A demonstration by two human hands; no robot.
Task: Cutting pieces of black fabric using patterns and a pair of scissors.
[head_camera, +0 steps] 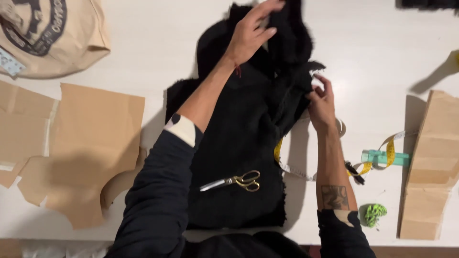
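While scissors (233, 181) lie on it, both hands pinch black fabric (248, 129).

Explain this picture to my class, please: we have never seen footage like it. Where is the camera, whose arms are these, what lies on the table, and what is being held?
There is no machine here. The single picture comes from a camera worn on a person's head, looking down at their own two arms in dark pushed-up sleeves.

On the white table lies a piece of fuzzy black fabric. The left hand lifts its far edge, and the right hand pinches its right edge.

Gold-handled scissors rest on the fabric, untouched. A yellow tape measure curls to the right, across a green see-through ruler. Brown paper pattern pieces lie on the left, more brown paper on the right. A beige cloth bag sits at the top left, and a small green bundle near the right elbow; I cannot tell what that is.
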